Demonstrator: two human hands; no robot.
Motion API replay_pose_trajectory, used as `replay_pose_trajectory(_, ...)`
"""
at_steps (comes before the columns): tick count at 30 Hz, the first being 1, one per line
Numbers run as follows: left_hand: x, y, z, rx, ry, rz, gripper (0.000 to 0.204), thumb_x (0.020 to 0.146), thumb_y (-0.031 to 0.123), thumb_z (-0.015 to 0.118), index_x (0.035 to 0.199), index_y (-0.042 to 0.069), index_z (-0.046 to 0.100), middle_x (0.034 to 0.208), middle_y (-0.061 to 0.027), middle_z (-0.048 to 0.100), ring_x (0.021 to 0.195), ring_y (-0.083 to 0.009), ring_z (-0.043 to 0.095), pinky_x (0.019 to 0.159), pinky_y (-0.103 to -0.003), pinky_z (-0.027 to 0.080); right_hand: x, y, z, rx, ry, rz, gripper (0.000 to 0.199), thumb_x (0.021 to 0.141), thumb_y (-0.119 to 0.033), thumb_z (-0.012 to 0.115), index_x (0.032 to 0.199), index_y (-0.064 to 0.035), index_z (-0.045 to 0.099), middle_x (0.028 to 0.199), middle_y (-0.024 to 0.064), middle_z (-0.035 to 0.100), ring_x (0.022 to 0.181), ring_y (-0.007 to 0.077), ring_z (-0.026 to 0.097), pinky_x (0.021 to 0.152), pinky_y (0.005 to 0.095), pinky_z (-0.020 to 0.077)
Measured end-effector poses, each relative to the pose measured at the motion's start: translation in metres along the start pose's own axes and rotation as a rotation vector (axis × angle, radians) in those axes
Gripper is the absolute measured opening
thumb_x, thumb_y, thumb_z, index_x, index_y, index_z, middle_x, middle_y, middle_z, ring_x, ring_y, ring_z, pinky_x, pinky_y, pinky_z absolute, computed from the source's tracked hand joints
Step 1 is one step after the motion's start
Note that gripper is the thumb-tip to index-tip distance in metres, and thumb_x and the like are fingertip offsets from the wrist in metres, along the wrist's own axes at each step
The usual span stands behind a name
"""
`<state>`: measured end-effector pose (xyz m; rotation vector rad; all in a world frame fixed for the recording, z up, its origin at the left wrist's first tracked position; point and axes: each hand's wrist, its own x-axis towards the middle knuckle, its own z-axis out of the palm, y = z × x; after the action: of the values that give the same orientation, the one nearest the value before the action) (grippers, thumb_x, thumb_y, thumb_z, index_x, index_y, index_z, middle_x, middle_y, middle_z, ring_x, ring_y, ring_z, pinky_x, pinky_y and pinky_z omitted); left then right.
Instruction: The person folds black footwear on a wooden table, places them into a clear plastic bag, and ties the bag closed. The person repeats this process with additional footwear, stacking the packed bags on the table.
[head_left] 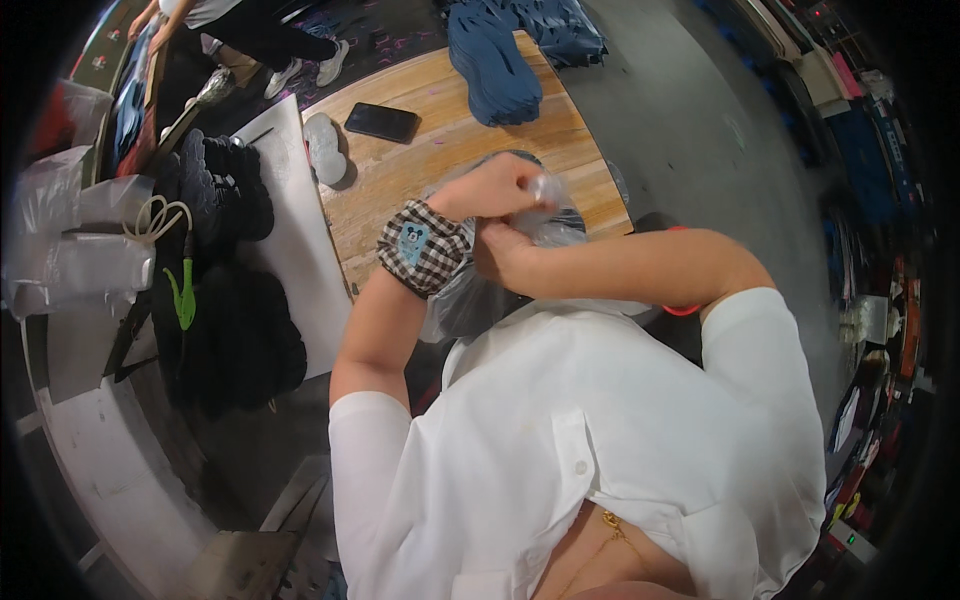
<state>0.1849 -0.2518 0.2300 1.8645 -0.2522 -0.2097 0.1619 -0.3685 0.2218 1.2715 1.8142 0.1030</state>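
My left hand (495, 188), with a checked cuff on its wrist, is closed around the top of a clear plastic bag (462, 300) with something dark inside. My right hand (500, 255) comes across from the right and grips the same bag just below the left hand. Both hands hold the bag up close to my chest, over the near edge of a wooden table (440, 170). My forearms hide most of the bag's contents.
On the table lie a black phone (381, 122), a stack of dark blue flat pieces (495, 60) and a white sole-shaped piece (324, 148). Left of it are a white sheet (300, 240), black items (225, 185), a green-handled tool (183, 295) and clear bags (70, 260). Another person (250, 30) stands at the far left.
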Motion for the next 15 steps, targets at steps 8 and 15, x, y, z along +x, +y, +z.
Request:
replay_pose_trajectory(8,-0.039,-0.033,0.013,-0.792,0.645,-0.424,0.017,0.087,0.019,0.067,0.088,0.002,0.063,0.067,0.0021,0.052,0.059,-0.0053,0.049,0.047,-0.025,0.036,-0.033,-0.004,0.034,0.203,0.594,0.290,0.022,0.074,-0.020,0.060,0.080,-0.0037,0.073,0.084,0.0100,0.065,0.086,0.0310,0.054,0.076,0.0446,0.0424)
replay_pose_trajectory(15,-0.085,-0.046,0.053,0.546,0.877,-0.209,0.018,0.081,0.014,0.069,0.082,-0.001,0.059,0.083,-0.0152,0.059,0.065,-0.0332,0.055,0.059,-0.038,0.044,-0.036,0.030,0.055,0.876,0.742,0.016,0.007,0.071,-0.011,0.063,0.075,-0.0055,0.060,0.086,0.0072,0.054,0.091,0.0253,0.049,0.077,0.0355,0.0421)
